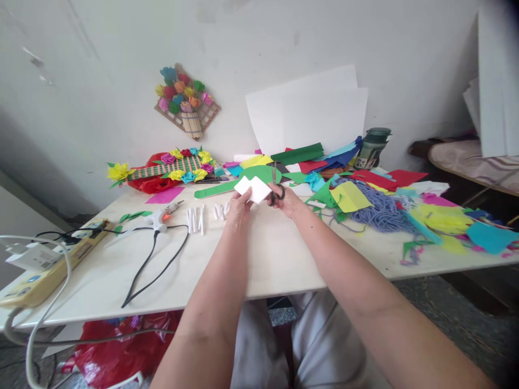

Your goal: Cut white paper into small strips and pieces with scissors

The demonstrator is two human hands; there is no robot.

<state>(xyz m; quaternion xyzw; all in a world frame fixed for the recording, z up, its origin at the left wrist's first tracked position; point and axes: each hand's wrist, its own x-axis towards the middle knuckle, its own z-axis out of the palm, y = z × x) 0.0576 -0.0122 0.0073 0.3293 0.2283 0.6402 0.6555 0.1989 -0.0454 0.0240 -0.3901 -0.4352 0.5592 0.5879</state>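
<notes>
Over white tabletop (279,259)
Pinches white paper (256,189) in left hand (240,206), grips forward-pointing scissors (274,177) beside it in right hand (286,201).

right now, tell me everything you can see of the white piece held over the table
The white piece is flat and plain, looking like paper or thin card. Its far edge zigzags, with a notch between raised corners; whether it is one sheet or overlapping layers is unclear. The left hand grips its near left part, thumb on top. Its right corner meets the right hand, which holds scissors; actual contact there cannot be told. It partly hides a green piece beyond.
</notes>
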